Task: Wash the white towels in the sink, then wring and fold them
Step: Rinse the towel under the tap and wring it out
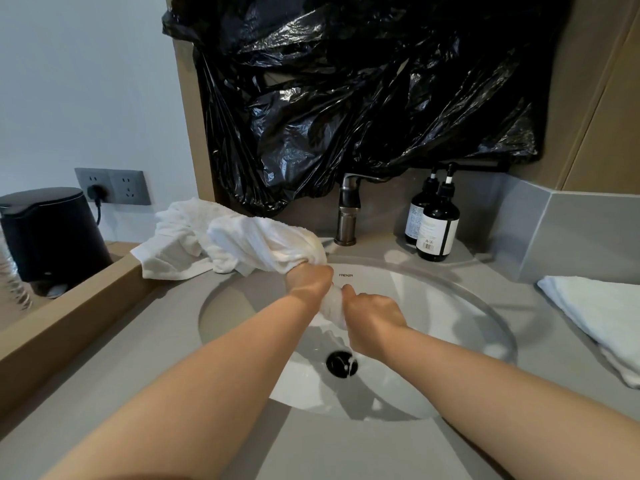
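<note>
Both hands are over the sink (433,299), close together and each clamped on the same white towel (256,240). The left hand (308,282) grips it near the basin's back rim, fingers curled round the cloth. The right hand (372,317) grips it just below, also with fingers curled. A short, tightly twisted length of towel shows between the two fists. The rest of the towel rises from the left hand and drapes left onto the counter (346,452), where it meets more crumpled white cloth (169,237); whether that is a separate towel cannot be told. A thin run of water falls from below the right hand onto the drain (341,363).

A folded towel (588,306) lies on the counter right of the sink, well apart from the hands. The tap (348,209) stands behind the basin, with two dark pump bottles (438,230) to its right. Black plastic sheeting (346,98) covers the wall above. A black container (52,233) sits far left, below a wall socket (114,185) with a plug in it
</note>
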Demonstrator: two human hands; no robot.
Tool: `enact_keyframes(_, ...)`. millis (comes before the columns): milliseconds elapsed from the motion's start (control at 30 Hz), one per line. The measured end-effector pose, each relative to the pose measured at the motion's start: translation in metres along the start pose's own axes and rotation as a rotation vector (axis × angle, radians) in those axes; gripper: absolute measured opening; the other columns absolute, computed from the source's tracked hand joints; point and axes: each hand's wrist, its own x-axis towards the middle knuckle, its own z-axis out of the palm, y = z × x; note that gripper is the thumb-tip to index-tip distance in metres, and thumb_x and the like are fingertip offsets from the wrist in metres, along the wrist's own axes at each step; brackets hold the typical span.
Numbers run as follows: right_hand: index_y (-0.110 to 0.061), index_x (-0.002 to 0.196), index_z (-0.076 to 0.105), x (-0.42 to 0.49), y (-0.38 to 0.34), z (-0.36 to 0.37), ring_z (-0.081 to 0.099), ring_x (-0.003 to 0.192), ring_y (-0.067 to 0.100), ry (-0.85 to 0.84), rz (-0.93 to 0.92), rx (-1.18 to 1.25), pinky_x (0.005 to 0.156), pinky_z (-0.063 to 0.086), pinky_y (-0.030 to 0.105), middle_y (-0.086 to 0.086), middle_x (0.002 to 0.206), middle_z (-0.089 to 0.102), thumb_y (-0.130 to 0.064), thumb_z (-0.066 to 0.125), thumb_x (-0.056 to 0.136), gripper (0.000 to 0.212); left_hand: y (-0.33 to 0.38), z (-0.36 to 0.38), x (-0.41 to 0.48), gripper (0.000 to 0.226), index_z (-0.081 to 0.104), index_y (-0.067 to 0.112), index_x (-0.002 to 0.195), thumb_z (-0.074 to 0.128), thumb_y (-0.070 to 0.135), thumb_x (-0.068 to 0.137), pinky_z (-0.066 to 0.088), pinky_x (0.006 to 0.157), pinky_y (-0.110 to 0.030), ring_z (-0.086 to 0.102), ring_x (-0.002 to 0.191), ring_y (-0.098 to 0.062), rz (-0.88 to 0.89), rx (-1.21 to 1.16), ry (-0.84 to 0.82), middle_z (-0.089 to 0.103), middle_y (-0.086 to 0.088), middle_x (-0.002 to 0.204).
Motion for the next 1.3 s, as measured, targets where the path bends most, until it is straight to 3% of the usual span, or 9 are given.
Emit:
enact_keyframes(300, -0.016, 0.143, 0.022, -0.004, 0.015, -0.017, 0.058, 0.104, 0.031, -0.088, 0.020, 0.265, 0.069, 0.044, 0.034, 0.006, 0.121, 0.055, -0.029, 0.062, 0.085, 0.071, 0.021, -0.016, -0.011, 0.034, 0.059, 0.005, 0.116, 0.069, 0.018, 0.086, 0.050, 0.099, -0.044, 0.062, 0.110, -0.029, 0.116, -0.001, -0.131, 0.064, -0.013, 0.120)
enact_keyframes(433, -0.028, 0.152, 0.015, -0.013, 0.052, -0.035, 0.040, 0.133, 0.021, -0.449, -0.037, 0.491, 0.105, 0.037, 0.034, 0.000, 0.148, 0.035, -0.051, 0.067, 0.083, 0.089, 0.031, -0.027, -0.028, 0.057, 0.051, 0.007, 0.136, 0.069, 0.033, 0.088, 0.045, 0.103, -0.034, 0.055, 0.122, -0.026, 0.234, 0.249, -0.191, 0.057, -0.008, 0.134)
enact_keyframes(567, -0.024, 0.130, 0.052, -0.006, 0.075, -0.070, 0.051, 0.121, 0.015, -0.136, 0.014, 1.187, 0.097, 0.040, 0.029, 0.000, 0.132, 0.053, -0.041, 0.053, 0.096, 0.038, 0.028, -0.039, -0.052, 0.065, 0.045, 0.012, 0.142, 0.065, 0.045, 0.090, 0.038, 0.106, -0.026, 0.047, 0.130, -0.022, 0.376, 0.788, -0.232, 0.052, -0.005, 0.142)
enact_keyframes(733, -0.009, 0.119, 0.059, -0.007, 0.048, -0.116, 0.068, 0.102, 0.022, -0.057, -0.014, 1.537, 0.095, 0.052, 0.040, 0.008, 0.110, 0.071, -0.039, 0.067, 0.085, 0.046, 0.028, -0.045, -0.062, 0.084, 0.043, 0.025, 0.136, 0.084, 0.050, 0.068, 0.043, 0.091, -0.023, 0.051, 0.109, -0.016, 0.549, 1.040, -0.284, 0.051, 0.005, 0.121)
enact_keyframes(833, -0.010, 0.113, 0.061, -0.011, 0.047, -0.118, 0.070, 0.097, 0.027, 0.087, 0.088, 1.641, 0.090, 0.055, 0.046, 0.012, 0.104, 0.072, -0.023, 0.067, 0.090, 0.028, 0.038, -0.048, -0.056, 0.064, 0.048, 0.028, 0.114, 0.086, 0.048, 0.066, 0.045, 0.080, -0.020, 0.054, 0.093, -0.008, 0.517, 0.790, -0.407, 0.055, 0.013, 0.101)
enact_keyframes(933, -0.011, 0.112, 0.062, -0.010, 0.048, -0.114, 0.071, 0.089, 0.020, 0.148, 0.102, 1.650, 0.080, 0.057, 0.035, 0.009, 0.099, 0.072, -0.016, 0.064, 0.091, 0.022, 0.051, -0.052, -0.045, 0.080, 0.047, 0.022, 0.137, 0.084, 0.035, 0.067, 0.051, 0.099, -0.037, 0.062, 0.111, -0.013, 0.475, 0.211, -0.549, 0.064, 0.003, 0.122)
enact_keyframes(1000, -0.015, 0.116, 0.060, -0.010, 0.048, -0.110, 0.071, 0.087, 0.016, 0.147, 0.034, 1.538, 0.078, 0.058, 0.030, 0.005, 0.099, 0.072, -0.015, 0.067, 0.087, 0.030, 0.060, -0.054, -0.042, 0.062, 0.053, 0.017, 0.133, 0.081, 0.020, 0.078, 0.053, 0.098, -0.042, 0.066, 0.111, -0.020, 0.438, 0.011, -0.564, 0.069, -0.003, 0.120)
enact_keyframes(1133, -0.020, 0.115, 0.058, -0.014, 0.060, -0.111, 0.069, 0.096, 0.016, 0.052, 0.007, 1.469, 0.079, 0.056, 0.027, 0.003, 0.108, 0.070, -0.021, 0.072, 0.085, 0.034, 0.071, -0.060, -0.039, 0.010, 0.071, 0.015, 0.096, 0.073, 0.014, 0.087, 0.055, 0.094, -0.039, 0.070, 0.099, -0.026, 0.533, 0.148, -0.470, 0.074, -0.011, 0.100)
enact_keyframes(1300, -0.006, 0.127, 0.055, -0.015, 0.086, -0.124, 0.067, 0.105, 0.024, -0.147, -0.001, 1.422, 0.091, 0.053, 0.037, 0.010, 0.115, 0.069, -0.033, 0.073, 0.069, 0.066, 0.081, -0.056, -0.035, 0.016, 0.069, -0.004, 0.094, 0.059, 0.009, 0.096, 0.060, 0.081, -0.038, 0.069, 0.080, -0.028, 0.606, 0.192, -0.386, 0.071, -0.019, 0.084)
